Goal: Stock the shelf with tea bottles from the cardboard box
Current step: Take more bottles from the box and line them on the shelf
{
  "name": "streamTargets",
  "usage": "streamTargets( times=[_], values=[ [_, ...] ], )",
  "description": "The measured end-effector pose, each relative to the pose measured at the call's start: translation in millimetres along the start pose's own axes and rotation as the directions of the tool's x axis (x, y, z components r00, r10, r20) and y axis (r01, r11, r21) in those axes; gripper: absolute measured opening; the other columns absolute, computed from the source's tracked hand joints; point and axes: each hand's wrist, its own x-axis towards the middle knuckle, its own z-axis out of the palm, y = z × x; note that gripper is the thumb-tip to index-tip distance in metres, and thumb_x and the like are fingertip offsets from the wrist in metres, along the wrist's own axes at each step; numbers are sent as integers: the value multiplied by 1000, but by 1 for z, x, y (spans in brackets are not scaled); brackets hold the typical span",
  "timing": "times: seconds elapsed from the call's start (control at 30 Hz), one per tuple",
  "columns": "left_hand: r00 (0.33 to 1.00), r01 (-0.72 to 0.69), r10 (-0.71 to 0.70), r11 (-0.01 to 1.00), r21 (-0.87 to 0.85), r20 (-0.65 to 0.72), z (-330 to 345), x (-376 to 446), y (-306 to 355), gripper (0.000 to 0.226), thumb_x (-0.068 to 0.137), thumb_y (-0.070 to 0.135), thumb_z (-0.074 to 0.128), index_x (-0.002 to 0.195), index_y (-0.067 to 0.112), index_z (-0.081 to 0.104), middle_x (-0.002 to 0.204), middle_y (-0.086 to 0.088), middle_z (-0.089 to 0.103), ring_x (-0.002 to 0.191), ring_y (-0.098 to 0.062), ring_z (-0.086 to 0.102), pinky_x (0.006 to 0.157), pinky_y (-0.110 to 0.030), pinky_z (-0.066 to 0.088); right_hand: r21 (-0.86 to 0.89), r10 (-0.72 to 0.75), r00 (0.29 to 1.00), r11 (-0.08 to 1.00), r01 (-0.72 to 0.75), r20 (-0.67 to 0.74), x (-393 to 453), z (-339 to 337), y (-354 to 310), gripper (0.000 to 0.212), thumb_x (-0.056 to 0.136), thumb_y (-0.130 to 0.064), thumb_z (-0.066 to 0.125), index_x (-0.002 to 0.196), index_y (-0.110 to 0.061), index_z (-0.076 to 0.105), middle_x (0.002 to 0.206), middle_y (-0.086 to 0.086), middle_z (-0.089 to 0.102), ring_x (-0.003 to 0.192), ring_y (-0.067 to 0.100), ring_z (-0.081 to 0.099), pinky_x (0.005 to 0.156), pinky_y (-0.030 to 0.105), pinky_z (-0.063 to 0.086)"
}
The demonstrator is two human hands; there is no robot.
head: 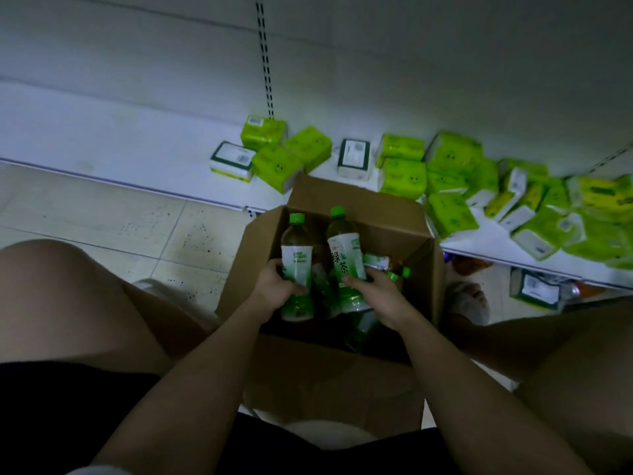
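An open cardboard box (346, 371) sits on the tiled floor (102, 214) between the knees of a crouching person, its flaps spread, and holds several green tea bottles lying in a dim jumble whose number cannot be told. Two more bottles stand upright over the box: the left hand (274, 289) curls around the left bottle (297, 265), and the right hand (380, 296) grips the right bottle (344, 255), both green-capped. Beyond the box, the low white shelf (120, 138) carries many scattered green tissue packs (404, 173), mostly to the right.
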Motion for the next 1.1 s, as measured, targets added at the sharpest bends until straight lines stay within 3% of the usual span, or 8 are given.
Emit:
streamTargets(
  times=[0.1,0.2,0.33,0.47,0.6,0.83,1.0,1.1],
  values=[
    [997,-22,28,996,-87,73,-5,-17,10,77,67,0,80,133,16,45,118,-6,63,107,-26,59,89,-43,50,155,-25,997,988,14,70,-15,0,-9,32,87,-27,69,118,-21,62,113,5,72,104,24,69,96,49,52],
    [985,-62,89,982,-179,150,-9,-32,22,79,61,1,82,132,15,50,117,-7,68,109,-27,63,96,-49,50,303,-33,992,953,-4,120,-27,3,-21,49,86,-28,70,131,-22,54,120,7,70,109,27,67,97,55,50],
    [938,-117,228,917,-380,262,-12,-50,37,60,71,-9,68,126,10,57,118,-15,68,112,-36,63,96,-49,49,464,-100,973,886,-8,208,-44,4,-38,49,87,-17,65,134,-18,51,124,14,67,112,33,65,95,56,50],
    [880,-94,318,845,-526,354,-16,-73,57,35,78,13,63,113,10,65,109,-18,70,97,-34,68,91,-48,50,532,-189,954,846,38,233,-64,3,-58,51,86,-15,59,136,-14,49,128,19,62,113,37,63,85,50,54],
    [891,-95,314,834,-543,327,-10,-86,66,30,85,33,65,104,11,70,106,-20,71,94,-34,69,98,-52,46,550,-197,969,831,85,147,-75,9,-69,66,76,-33,68,135,-10,51,111,17,68,96,30,68,80,44,57],
    [902,-253,398,800,-544,165,-14,-93,84,60,76,39,76,125,12,58,111,-20,69,97,-36,68,90,-52,52,526,-263,965,820,226,-4,-81,11,-85,101,45,-80,72,115,-7,64,87,13,71,76,26,70,77,42,55],
    [823,-412,540,782,-468,177,-35,-117,133,62,69,40,78,121,12,59,109,-23,65,89,-30,67,82,-43,54,529,-356,929,772,353,-101,-95,8,-125,82,63,-71,61,124,-17,62,110,14,72,99,30,69,88,48,55],
    [750,-525,630,752,-398,202,-52,-137,177,65,65,37,83,116,4,60,102,-20,72,86,-28,72,73,-36,57,501,-455,882,738,452,-125,-108,6,-164,80,59,-67,70,120,-16,65,107,14,72,97,31,69,94,53,52]
  ],
)
